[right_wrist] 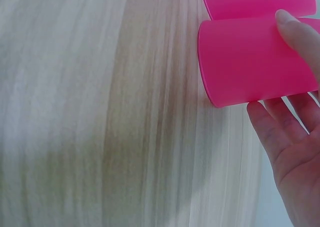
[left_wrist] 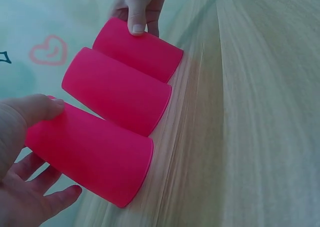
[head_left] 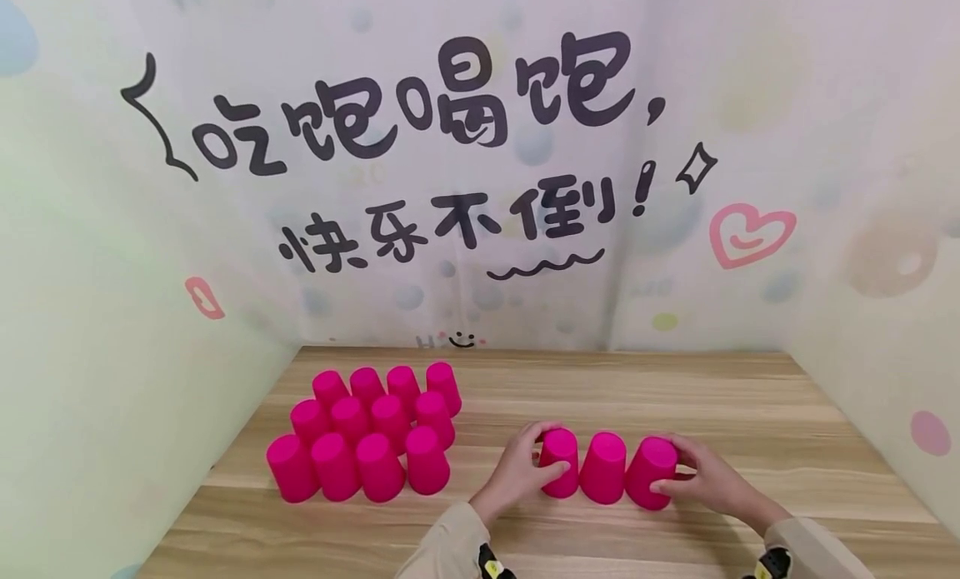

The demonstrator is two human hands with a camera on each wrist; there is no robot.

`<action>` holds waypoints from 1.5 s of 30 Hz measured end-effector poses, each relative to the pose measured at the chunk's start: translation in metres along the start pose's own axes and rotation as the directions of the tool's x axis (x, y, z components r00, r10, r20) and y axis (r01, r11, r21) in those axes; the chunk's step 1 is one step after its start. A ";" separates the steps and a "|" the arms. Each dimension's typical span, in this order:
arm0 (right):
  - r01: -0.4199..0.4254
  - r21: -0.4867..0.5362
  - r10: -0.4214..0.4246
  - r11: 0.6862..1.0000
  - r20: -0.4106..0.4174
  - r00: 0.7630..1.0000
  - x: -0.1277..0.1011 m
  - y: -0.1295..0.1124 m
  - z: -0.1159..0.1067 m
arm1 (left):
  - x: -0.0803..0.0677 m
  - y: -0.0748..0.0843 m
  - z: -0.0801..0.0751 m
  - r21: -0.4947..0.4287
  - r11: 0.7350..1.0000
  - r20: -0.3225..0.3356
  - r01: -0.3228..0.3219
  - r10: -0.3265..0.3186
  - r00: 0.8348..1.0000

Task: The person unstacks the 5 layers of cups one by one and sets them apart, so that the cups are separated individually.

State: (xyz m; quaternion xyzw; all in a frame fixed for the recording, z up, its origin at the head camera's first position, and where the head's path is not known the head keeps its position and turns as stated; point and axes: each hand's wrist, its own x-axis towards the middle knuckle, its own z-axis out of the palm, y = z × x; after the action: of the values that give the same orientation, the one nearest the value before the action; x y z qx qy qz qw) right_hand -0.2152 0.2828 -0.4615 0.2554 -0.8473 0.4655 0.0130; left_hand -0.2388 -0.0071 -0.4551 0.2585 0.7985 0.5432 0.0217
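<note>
Three pink cups stand upside down in a short row on the wooden table. My left hand (head_left: 521,466) grips the left cup (head_left: 559,462), its thumb across the front and its fingers round the outer side. At the other end, the right cup (head_left: 651,472) is held by my right hand (head_left: 707,476) with the thumb in front. The middle cup (head_left: 603,469) stands between them, untouched by either hand. In the left wrist view the three cups line up side by side, their rims at the tabletop. The right wrist view has the right cup (right_wrist: 250,62) between thumb and fingers.
To the left, several more upside-down pink cups (head_left: 336,466) stand in three rows. The wood-grain table (head_left: 675,387) meets a printed backdrop (head_left: 465,312) at the back, with similar pale walls on both sides.
</note>
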 end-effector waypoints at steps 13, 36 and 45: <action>0.011 0.013 -0.011 1.000 -0.001 1.000 -0.001 -0.001 0.000 | 0.017 -0.002 -0.031 -0.021 1.000 -0.225 0.012 -0.017 0.974; 0.018 -0.002 -0.018 1.000 -0.007 1.000 0.001 -0.002 0.000 | 0.051 -0.030 -0.058 0.073 0.987 -0.650 0.142 -0.061 0.757; -0.012 -0.005 0.012 1.000 0.001 1.000 -0.001 -0.004 -0.001 | 0.051 -0.040 -0.052 0.063 0.983 -0.674 0.171 -0.084 0.734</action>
State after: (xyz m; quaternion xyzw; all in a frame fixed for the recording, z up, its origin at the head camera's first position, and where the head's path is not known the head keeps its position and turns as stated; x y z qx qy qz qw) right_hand -0.2130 0.2824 -0.4578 0.2503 -0.8501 0.4632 0.0103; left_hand -0.3148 -0.0406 -0.4559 -0.0079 0.8002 0.5478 -0.2441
